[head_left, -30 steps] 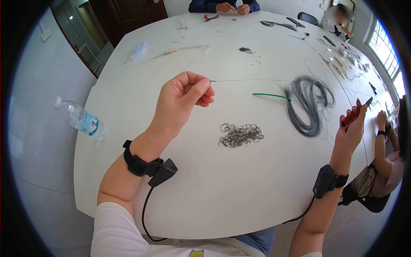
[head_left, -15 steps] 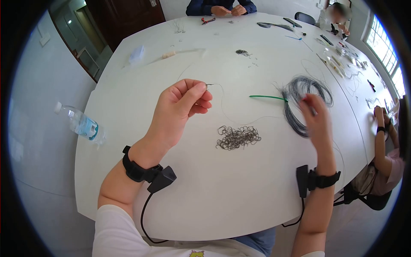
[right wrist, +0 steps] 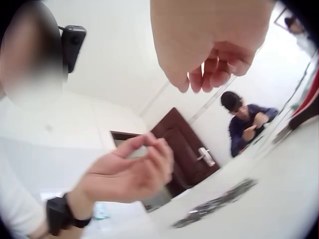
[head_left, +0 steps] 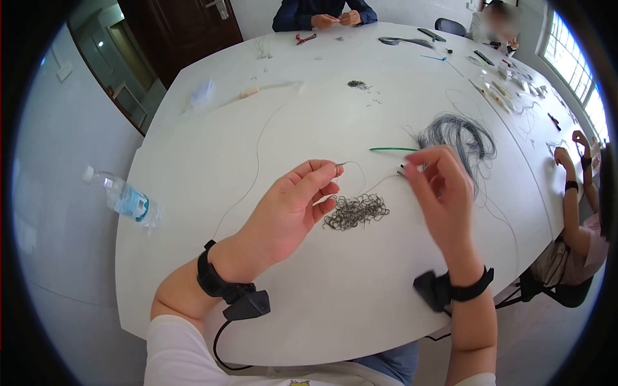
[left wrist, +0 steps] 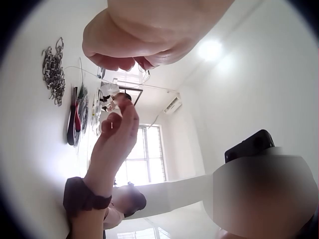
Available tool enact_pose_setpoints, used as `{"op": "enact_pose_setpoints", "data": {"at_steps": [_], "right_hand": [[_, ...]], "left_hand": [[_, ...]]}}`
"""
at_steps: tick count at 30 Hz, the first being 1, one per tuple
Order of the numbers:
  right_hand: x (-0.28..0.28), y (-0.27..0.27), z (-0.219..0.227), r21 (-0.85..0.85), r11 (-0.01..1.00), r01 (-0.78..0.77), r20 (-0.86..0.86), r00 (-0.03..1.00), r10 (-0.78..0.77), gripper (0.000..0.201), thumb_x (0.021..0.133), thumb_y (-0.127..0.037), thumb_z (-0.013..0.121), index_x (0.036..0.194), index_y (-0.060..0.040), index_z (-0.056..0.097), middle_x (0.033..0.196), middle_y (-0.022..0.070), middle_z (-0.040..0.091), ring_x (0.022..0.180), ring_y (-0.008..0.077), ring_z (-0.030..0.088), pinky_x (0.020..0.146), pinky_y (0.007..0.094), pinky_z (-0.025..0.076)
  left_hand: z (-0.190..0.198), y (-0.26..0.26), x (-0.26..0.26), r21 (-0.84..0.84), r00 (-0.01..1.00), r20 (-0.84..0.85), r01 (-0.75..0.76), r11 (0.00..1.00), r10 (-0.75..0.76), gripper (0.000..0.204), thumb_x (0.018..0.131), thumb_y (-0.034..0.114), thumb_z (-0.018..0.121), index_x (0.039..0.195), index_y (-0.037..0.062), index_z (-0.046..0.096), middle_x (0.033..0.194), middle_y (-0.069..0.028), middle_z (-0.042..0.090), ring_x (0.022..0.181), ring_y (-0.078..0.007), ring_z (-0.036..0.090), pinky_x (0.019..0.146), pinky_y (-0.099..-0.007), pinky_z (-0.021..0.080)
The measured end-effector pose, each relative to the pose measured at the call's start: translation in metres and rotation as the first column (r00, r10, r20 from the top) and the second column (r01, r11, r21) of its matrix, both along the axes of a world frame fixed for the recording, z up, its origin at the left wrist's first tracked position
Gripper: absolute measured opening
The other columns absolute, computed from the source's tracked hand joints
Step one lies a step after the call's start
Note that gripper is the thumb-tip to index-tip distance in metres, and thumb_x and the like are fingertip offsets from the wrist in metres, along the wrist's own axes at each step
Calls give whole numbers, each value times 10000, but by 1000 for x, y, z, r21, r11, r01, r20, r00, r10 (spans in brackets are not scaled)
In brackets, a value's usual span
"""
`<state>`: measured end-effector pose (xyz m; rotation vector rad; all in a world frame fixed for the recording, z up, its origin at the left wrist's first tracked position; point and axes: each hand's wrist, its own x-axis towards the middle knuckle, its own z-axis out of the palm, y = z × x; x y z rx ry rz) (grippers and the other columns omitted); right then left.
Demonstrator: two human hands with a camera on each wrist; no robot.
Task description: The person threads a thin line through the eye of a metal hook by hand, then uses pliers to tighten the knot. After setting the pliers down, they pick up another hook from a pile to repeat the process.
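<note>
A small metal piece [head_left: 340, 165], likely a hook, is above the counter [head_left: 347, 289], pinched by the left hand [head_left: 286, 202], probably leaving its end free for the thin line [head_left: 364, 177]. This end points toward the right hand [head_left: 445, 193], axis nearly sideways. The right fingers curve loosely, apart, holding nothing visible.

I wore a white short-sleeved T-shirt [head_left: 174, 350] with small yellow print [head_left: 299, 383], and blue clothing [head_left: 395, 363] below. Black straps [head_left: 211, 273] on my wrists carried wedge-shaped cameras [head_left: 250, 305] with black cables [head_left: 217, 346]; my head carried another black camera [right wrist: 74, 49].
</note>
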<state>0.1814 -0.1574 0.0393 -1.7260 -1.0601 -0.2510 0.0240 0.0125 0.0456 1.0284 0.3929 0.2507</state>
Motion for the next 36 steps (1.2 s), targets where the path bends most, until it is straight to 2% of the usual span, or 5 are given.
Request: {"op": "enact_pose_setpoints", "data": {"at_steps": [3, 9, 18, 21, 36], "right_hand": [[-38, 0, 6, 39, 953, -301, -387, 874, 292, 126, 861, -100, 738, 906, -40, 636, 717, 17, 621, 512, 70, 486, 481, 229, 364], [-50, 14, -15, 23, 939, -343, -497, 811, 308, 157, 871, -135, 740, 904, -33, 625, 596, 19, 577, 489, 83, 501, 474, 239, 371], [-45, 6, -4, 124, 975, -183, -375, 901, 217, 100, 879, -6, 677, 958, 0, 614, 875, 63, 662, 569, 86, 573, 487, 244, 436], [-45, 2, 5, 183, 943, -278, -582, 742, 332, 133, 878, 17, 667, 998, 13, 611, 895, 76, 655, 667, 96, 629, 544, 237, 493], [-36, 5, -11, 98, 940, -327, -257, 904, 342, 75, 843, 21, 710, 887, 3, 653, 797, 59, 628, 655, 113, 603, 590, 239, 485]], "left_hand": [[-4, -8, 0, 15, 1000, -22, 19, 1000, -18, 126, 1007, 246, 571, 1065, 138, 601, 1091, 57, 617, 966, -41, 559, 893, -264, 453], [-14, -16, -1, 44, 992, -11, 122, 992, -122, 194, 1027, 270, 549, 1116, 113, 619, 1087, 40, 630, 988, -54, 555, 913, -262, 422], [-15, -19, -2, 137, 996, -18, 88, 987, -87, 210, 1031, 261, 559, 1132, 90, 625, 1051, 41, 628, 953, -41, 536, 864, -235, 419], [-15, -20, -2, 164, 996, 1, 92, 982, -94, 196, 1027, 247, 568, 1116, 82, 622, 1011, 43, 610, 901, -43, 518, 851, -231, 418], [-20, -23, -2, 513, 990, 108, 18, 858, -85, 103, 1022, 151, 563, 1027, 49, 576, 1056, 17, 556, 923, -58, 497, 834, -242, 418]]}}
